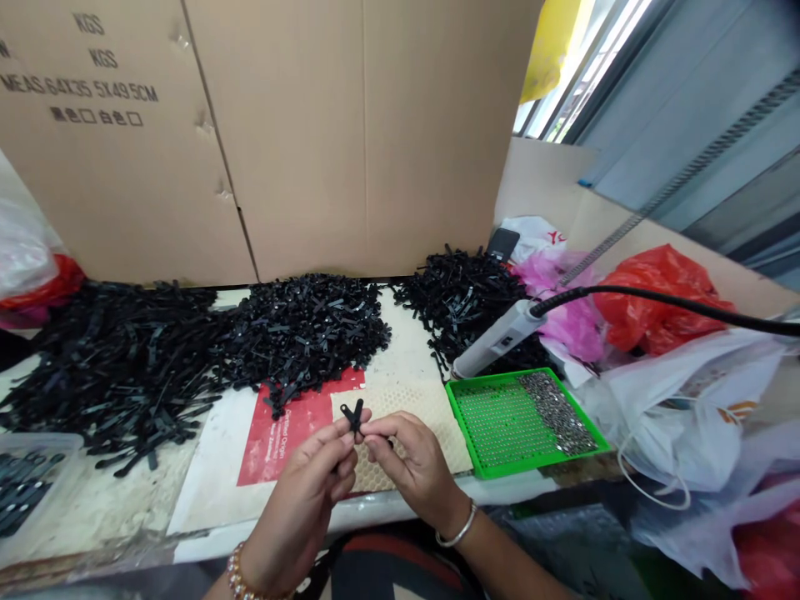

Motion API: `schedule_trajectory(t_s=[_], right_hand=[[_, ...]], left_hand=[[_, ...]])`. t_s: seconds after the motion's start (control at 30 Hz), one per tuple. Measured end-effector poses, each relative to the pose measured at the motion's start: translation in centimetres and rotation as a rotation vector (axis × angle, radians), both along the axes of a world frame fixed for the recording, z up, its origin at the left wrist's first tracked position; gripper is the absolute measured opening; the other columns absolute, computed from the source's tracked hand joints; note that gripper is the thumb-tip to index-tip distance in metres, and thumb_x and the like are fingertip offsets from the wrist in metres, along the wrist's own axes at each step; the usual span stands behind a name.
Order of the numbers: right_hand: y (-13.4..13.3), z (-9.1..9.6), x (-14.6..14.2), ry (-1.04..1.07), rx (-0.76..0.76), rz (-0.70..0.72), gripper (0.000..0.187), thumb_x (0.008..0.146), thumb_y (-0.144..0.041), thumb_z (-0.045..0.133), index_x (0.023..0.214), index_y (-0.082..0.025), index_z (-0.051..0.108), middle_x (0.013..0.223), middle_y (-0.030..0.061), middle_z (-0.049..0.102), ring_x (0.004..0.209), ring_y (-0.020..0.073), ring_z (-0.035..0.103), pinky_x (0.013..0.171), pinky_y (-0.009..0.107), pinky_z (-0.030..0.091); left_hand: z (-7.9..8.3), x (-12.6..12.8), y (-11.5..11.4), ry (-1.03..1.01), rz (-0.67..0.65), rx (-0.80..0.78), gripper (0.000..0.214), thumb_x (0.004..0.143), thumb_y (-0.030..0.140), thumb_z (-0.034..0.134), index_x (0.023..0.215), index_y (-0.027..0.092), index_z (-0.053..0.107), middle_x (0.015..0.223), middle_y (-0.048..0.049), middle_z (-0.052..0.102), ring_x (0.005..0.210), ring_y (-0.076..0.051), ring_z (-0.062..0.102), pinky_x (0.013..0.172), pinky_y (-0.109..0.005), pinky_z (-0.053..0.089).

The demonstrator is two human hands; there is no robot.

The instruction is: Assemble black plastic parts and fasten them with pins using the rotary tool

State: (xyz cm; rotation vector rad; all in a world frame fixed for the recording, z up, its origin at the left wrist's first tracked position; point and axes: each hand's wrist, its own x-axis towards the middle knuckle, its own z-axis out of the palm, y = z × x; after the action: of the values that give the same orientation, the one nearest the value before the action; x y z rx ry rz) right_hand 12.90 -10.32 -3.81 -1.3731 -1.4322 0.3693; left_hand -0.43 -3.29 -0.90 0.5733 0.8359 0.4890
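I'm pinching two crossed black strips [353, 414] between left hand [312, 483] and right hand [412, 462]; big unjoined piles [300, 329] waiting beyond my fingertips.

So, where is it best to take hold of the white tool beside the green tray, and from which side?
Grip the white tool around the middle of its barrel, coming from above and the right. It lies slanted over the black parts, its tip down by the green tray, and its black cable leaves the upper end.
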Motion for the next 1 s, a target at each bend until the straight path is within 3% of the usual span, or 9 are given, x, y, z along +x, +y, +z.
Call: schedule_trajectory(t_s=[0.2, 0.33, 0.43, 0.5, 0.6, 0.73, 0.87, 1.0], right_hand=[[0.2, -1.3, -0.1, -0.238, -0.004, -0.041, 0.012, 0.098, -0.026, 0.050, 0.099, -0.019, 0.059, 0.086, 0.0024, 0.067, 0.076, 0.0159, 0.060, 0.070, 0.028, 0.041], [0.3, -2.4, -0.5, -0.407, -0.001, -0.034, 0.012, 0.099, -0.023, 0.048, 0.104, -0.018, 0.057, 0.085, 0.0037, 0.067, 0.073, 0.0170, 0.059, 0.067, 0.030, 0.040], [0.5, -2.5, -0.6, -0.398, -0.044, 0.032, 0.016, 0.099, -0.024, 0.045, 0.109, -0.018, 0.057, 0.088, 0.0046, 0.067, 0.076, 0.0173, 0.061, 0.069, 0.029, 0.043], [1.2, -2.0, -0.7, -0.326, -0.077, 0.115, 0.022, 0.099, -0.026, 0.045, 0.119, -0.020, 0.053, 0.100, 0.0059, 0.066, 0.088, 0.0174, 0.061, 0.077, 0.029, 0.047], [3.3, -1.0, -1.2, -0.261, -0.077, 0.168, 0.029, 0.098, -0.026, 0.046, 0.127, -0.023, 0.049, 0.112, 0.0073, 0.061, 0.102, 0.0190, 0.057, 0.088, 0.033, 0.047], [7.6, -1.0, -3.0, -0.449, -0.195, 0.249, 0.028, 0.094, -0.017, 0.052, 0.121, -0.021, 0.055, 0.110, 0.0077, 0.058, 0.099, 0.0196, 0.055, 0.087, 0.034, 0.047], [11.4, -2.5, -5.4, -0.711, -0.386, 0.298, 0.024, 0.090, -0.020, 0.060, 0.114, -0.017, 0.058, 0.103, 0.0072, 0.058, 0.091, 0.0200, 0.055, 0.080, 0.031, 0.047], [13.1, -3.7, -6.9, -0.901, -0.465, 0.235, 0.014, 0.090, -0.024, 0.060, 0.102, -0.018, 0.062, 0.097, 0.0076, 0.058, 0.087, 0.0218, 0.054, 0.072, 0.030, 0.045]], left_hand=[[-0.7, -0.1, 0.3, 0.028, 0.002, 0.050, 0.042, 0.061, 0.041, 0.081, 0.093, 0.015, 0.073, 0.063, 0.0041, 0.042, 0.056, -0.006, 0.032, 0.048, -0.015, 0.028], [-2.5, 0.2, 0.1, 0.101, 0.010, 0.112, 0.045, 0.066, 0.050, 0.075, 0.093, 0.014, 0.073, 0.057, 0.0064, 0.036, 0.052, -0.006, 0.026, 0.045, -0.016, 0.023], [-3.6, -0.2, 0.5, 0.127, 0.038, 0.167, 0.044, 0.066, 0.051, 0.074, 0.090, 0.014, 0.073, 0.061, 0.0040, 0.045, 0.054, -0.006, 0.034, 0.048, -0.016, 0.028], [-3.8, -1.5, 1.6, 0.171, 0.083, 0.249, 0.044, 0.068, 0.054, 0.072, 0.089, 0.015, 0.073, 0.065, 0.0017, 0.053, 0.057, -0.008, 0.040, 0.051, -0.017, 0.032], [-3.4, -5.2, 4.3, 0.291, 0.263, 0.413, 0.044, 0.067, 0.054, 0.072, 0.090, 0.017, 0.073, 0.071, -0.0007, 0.062, 0.064, -0.011, 0.047, 0.056, -0.019, 0.038], [-3.8, -11.1, 7.4, 0.413, 0.501, 0.480, 0.045, 0.060, 0.054, 0.077, 0.087, 0.018, 0.073, 0.079, -0.0008, 0.067, 0.068, -0.012, 0.049, 0.058, -0.018, 0.039], [-5.5, -14.5, 7.7, 0.461, 0.519, 0.465, 0.046, 0.059, 0.054, 0.077, 0.088, 0.018, 0.073, 0.077, 0.0001, 0.066, 0.068, -0.012, 0.049, 0.059, -0.019, 0.040], [-6.1, -15.0, 6.8, 0.523, 0.456, 0.456, 0.051, 0.057, 0.060, 0.075, 0.081, 0.016, 0.073, 0.068, -0.0014, 0.064, 0.067, -0.015, 0.051, 0.060, -0.023, 0.041]])
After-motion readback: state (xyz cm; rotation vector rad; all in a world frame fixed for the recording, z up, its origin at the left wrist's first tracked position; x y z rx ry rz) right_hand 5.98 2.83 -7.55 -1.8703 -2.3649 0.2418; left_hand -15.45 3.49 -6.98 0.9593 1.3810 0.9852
